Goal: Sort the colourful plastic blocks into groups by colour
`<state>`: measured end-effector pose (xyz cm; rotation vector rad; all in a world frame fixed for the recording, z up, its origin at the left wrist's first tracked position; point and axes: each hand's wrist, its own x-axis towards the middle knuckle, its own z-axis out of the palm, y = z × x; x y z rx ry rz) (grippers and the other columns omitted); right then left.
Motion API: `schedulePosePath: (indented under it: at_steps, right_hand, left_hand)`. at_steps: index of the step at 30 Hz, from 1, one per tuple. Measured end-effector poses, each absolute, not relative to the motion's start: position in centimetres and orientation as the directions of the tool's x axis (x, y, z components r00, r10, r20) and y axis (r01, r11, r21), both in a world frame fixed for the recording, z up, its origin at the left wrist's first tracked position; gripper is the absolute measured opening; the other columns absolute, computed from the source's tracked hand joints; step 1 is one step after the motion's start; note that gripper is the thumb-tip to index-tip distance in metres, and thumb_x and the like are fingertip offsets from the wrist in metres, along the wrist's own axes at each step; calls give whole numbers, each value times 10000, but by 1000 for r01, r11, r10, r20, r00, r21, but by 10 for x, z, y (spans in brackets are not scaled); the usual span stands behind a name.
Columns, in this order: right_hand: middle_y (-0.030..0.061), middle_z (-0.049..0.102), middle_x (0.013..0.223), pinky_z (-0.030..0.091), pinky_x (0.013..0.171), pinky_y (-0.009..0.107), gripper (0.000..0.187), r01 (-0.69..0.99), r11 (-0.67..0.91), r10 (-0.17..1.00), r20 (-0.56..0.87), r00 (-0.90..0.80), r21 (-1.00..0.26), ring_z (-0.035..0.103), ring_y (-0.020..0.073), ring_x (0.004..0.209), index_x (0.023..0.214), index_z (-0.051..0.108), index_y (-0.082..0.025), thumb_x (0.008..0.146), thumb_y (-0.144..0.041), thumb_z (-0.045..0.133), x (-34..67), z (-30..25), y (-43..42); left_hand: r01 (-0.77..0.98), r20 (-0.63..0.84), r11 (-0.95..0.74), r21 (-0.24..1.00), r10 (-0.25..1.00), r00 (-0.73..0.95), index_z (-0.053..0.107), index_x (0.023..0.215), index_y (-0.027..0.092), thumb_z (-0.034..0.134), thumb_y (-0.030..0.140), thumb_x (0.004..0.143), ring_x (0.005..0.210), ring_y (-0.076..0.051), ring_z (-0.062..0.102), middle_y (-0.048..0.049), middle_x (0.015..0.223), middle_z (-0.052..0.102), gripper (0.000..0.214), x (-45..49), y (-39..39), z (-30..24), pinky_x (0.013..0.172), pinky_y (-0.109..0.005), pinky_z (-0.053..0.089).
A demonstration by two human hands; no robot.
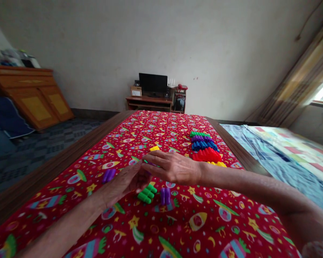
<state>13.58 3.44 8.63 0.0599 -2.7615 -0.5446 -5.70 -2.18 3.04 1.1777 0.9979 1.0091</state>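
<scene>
My two hands meet above the middle of the table with the red patterned cloth (177, 229). My right hand (174, 166) is curled, and a sliver of a purple block (152, 163) shows under its fingers. My left hand (127, 182) reaches up against it with fingers bent. Below the hands lie a green block (147, 193) and a purple block (165, 195). Another purple block (108, 175) lies to the left, and a yellow block (154, 148) just beyond my right hand.
Rows of sorted blocks lie at the far right of the cloth: green (199, 134), purple (201, 138), blue (204, 145), red (207, 155), yellow (218, 164). A bed (285, 157) stands right of the table. A desk with a monitor (153, 85) stands by the far wall.
</scene>
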Motion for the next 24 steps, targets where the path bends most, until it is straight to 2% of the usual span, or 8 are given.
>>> schedulePosePath:
  at_steps: [4, 9, 12, 14, 16, 18, 21, 24]
  right_hand:
    - [184, 612, 1220, 481, 995, 365, 330, -40, 952, -124, 264, -957, 303, 580, 205, 1120, 1134, 601, -57, 1018, -231, 346, 133, 84, 35]
    - [157, 665, 1050, 510, 886, 333, 239, 20, 998, 2, 317, -948, 53, 615, 179, 968, 1018, 643, -73, 978, -137, 416, 135, 86, 40]
    - [100, 699, 985, 515, 824, 298, 207, 133, 987, 159, 410, -898, -91, 633, 152, 903, 987, 676, -114, 919, -90, 481, 154, 90, 71]
    - [59, 721, 964, 516, 778, 272, 247, 302, 936, 352, 469, -810, -182, 651, 138, 846, 1028, 691, -148, 845, -74, 543, 177, 91, 105]
    - [42, 739, 946, 518, 731, 256, 334, 503, 823, 564, 485, -669, -264, 667, 141, 789, 1069, 701, -171, 769, -71, 594, 206, 89, 140]
    - [59, 752, 941, 528, 742, 275, 331, 643, 699, 700, 480, -529, -312, 684, 169, 803, 1038, 726, -166, 743, -84, 601, 234, 84, 170]
    - [80, 761, 934, 537, 789, 322, 303, 761, 570, 786, 475, -394, -312, 700, 212, 837, 980, 754, -160, 722, -107, 603, 267, 72, 197]
    - [66, 766, 944, 536, 811, 325, 328, 782, 555, 791, 469, -392, -284, 702, 214, 847, 990, 755, -183, 699, -120, 618, 285, 60, 207]
  left_hand:
    - [-29, -70, 80, 996, 967, 247, 518, 629, 171, 602, 739, 700, 380, -70, 375, 44, 464, 476, 578, -57, -20, 21, 353, -195, 277]
    - [67, -24, 13, 998, 984, 175, 561, 686, 166, 547, 643, 812, 440, -88, 438, 26, 527, 530, 494, -55, -26, 25, 408, -202, 347]
    - [181, 17, -61, 982, 972, 236, 642, 822, 162, 533, 547, 855, 502, -105, 527, -9, 668, 628, 401, -57, -26, 28, 446, -207, 409]
    - [295, 57, -147, 944, 954, 295, 671, 924, 164, 522, 484, 876, 538, -117, 570, -18, 709, 654, 356, -61, -25, 27, 476, -211, 439]
    - [407, 74, -227, 885, 930, 359, 682, 985, 160, 478, 439, 910, 577, -136, 609, -33, 727, 676, 353, -65, -23, 26, 520, -229, 478]
    - [503, 96, -314, 805, 906, 411, 690, 1009, 166, 455, 402, 932, 687, -167, 663, -58, 816, 709, 342, -69, -21, 25, 636, -268, 532]
    - [578, 147, -481, 659, 836, 528, 690, 1063, 203, 534, 389, 913, 966, -218, 669, -75, 1044, 709, 285, -73, -21, 23, 882, -333, 523]
    - [580, 105, -576, 576, 755, 647, 643, 1188, 239, 659, 424, 846, 1159, -246, 589, -77, 1228, 647, 389, -75, -23, 21, 1011, -358, 463]
